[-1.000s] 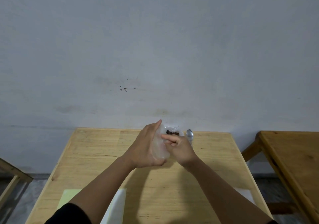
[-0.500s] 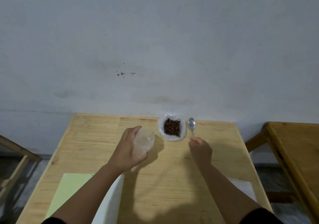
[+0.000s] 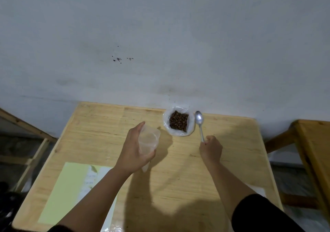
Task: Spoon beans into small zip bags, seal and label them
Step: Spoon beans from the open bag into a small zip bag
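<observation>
Left hand (image 3: 133,149) grips a clear small zip bag (image 3: 149,140), mouth held open, lifted above the middle of the wooden table (image 3: 232,142). Right hand (image 3: 211,148) pinches the handle end of a metal spoon (image 3: 199,122); spoon lies on the table, bowl toward the far edge. Open plastic bag of dark beans (image 3: 179,121) sits at the far edge, just left of the spoon, touching or nearly so, can't tell. Pale green sheet (image 3: 62,192) at the near left corner, with white paper (image 3: 91,180) beside it under the left forearm. Second wooden table (image 3: 314,142) off the right edge.
</observation>
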The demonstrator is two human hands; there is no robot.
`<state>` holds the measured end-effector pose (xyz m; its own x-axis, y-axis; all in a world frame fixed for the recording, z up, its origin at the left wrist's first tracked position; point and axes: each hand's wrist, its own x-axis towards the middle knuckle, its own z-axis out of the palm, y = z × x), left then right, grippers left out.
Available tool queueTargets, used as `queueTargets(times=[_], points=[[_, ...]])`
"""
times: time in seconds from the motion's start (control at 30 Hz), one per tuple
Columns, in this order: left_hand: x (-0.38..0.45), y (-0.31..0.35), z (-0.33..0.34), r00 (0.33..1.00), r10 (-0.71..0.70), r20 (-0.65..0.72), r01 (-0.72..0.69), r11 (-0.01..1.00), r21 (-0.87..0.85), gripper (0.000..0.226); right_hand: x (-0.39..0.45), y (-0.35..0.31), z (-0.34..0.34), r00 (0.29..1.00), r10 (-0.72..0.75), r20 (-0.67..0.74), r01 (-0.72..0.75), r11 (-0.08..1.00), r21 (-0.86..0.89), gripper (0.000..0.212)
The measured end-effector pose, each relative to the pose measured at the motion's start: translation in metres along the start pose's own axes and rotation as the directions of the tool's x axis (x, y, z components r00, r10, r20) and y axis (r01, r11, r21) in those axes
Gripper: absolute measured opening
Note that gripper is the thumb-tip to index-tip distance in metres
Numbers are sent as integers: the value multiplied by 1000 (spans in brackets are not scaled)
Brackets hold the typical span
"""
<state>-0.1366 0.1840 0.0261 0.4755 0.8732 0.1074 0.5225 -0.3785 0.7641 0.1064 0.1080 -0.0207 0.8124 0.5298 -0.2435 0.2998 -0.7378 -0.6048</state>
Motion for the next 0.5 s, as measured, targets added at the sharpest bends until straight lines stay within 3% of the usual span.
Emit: queueTargets(times=[0.13, 0.3, 0.5], points=[[8, -2, 6, 999, -32, 11, 32, 999, -24, 95, 7, 0, 0, 998, 58, 11, -58, 998, 21, 21], [22, -10, 15, 997, -31, 70, 35, 998, -53, 95, -6, -1, -10, 964, 192, -185, -134, 948, 288, 18], [37, -20, 23, 993, 6, 115, 4, 996, -92, 94, -39, -20, -29, 912, 138, -386, 50, 897, 439, 20]])
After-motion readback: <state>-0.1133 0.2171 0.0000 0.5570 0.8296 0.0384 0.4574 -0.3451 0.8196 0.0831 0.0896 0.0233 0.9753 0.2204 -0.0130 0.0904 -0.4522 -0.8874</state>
